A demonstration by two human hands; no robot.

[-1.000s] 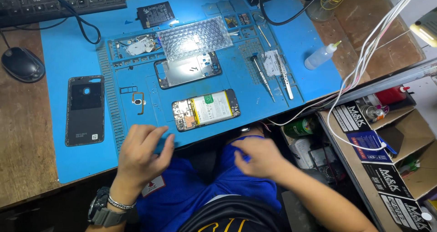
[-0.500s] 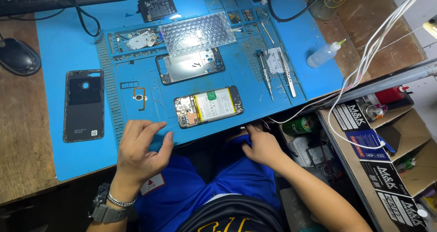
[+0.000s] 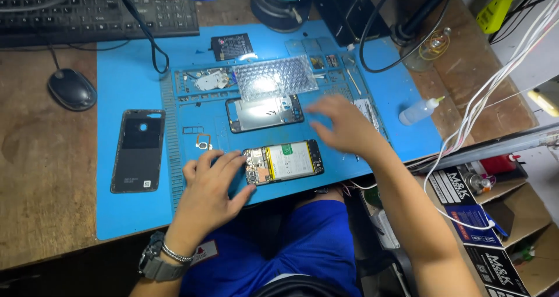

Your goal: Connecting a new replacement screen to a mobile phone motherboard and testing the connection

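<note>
Your left hand [image 3: 211,183], fingers spread, steadies the opened phone [image 3: 283,162]; your right hand [image 3: 343,125], open and empty, hovers over tweezers [image 3: 365,112]: reach slowly.

Your left hand [image 3: 211,186] now lies further up the blue mat [image 3: 131,70], its fingertips at the left end of the opened phone [image 3: 283,162]; a second ago it rested near the mat's front edge, clear of the phone. Your right hand [image 3: 345,125] has left your lap and now hovers, blurred and with fingers spread, over the right part of the mat, beside the phone frame [image 3: 265,113]. Your head has tilted up, so the keyboard [image 3: 93,11] shows fuller.
</note>
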